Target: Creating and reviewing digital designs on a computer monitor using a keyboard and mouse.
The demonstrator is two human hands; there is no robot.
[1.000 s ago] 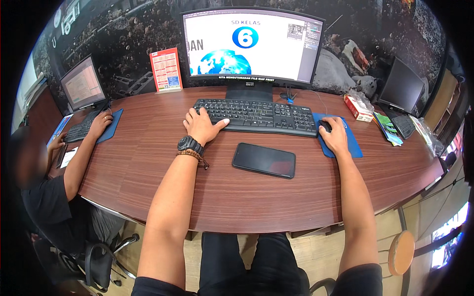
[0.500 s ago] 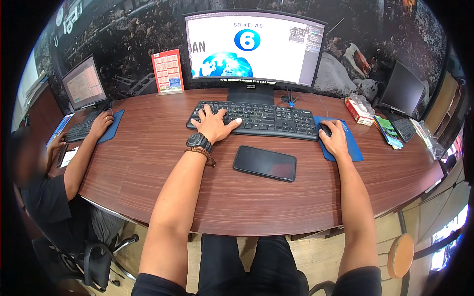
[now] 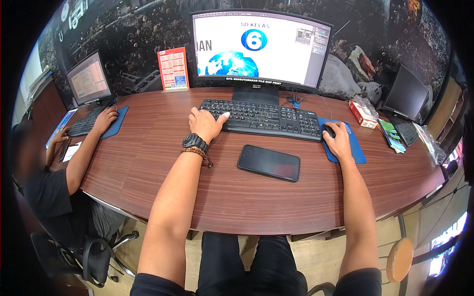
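Note:
My left hand (image 3: 206, 125) rests at the near left corner of the black keyboard (image 3: 266, 116), its fingers slightly bent over the keys and its thumb stretched out to the right. A black watch (image 3: 194, 142) and a beaded bracelet (image 3: 197, 152) circle that wrist. My right hand (image 3: 338, 142) is wrapped over a black computer mouse (image 3: 329, 131) on a blue mouse pad (image 3: 353, 147). Behind the keyboard stands a curved monitor (image 3: 286, 59) with a blue-and-white design on its screen. Between my forearms a dark smartphone (image 3: 269, 163) lies flat on the table.
At the left a co-worker (image 3: 59, 192) in dark clothes sits at another monitor (image 3: 89, 80) and keyboard. A red desk calendar (image 3: 174, 69) stands left of my monitor. Right of the mouse pad lie a red-and-white box (image 3: 363, 114), packets (image 3: 391, 136) and a dark monitor (image 3: 406, 92).
My left hand has drawn back toward the keyboard's near left corner, and its spread fingers have bent. My right hand stays on the mouse. The whole view has shifted slightly.

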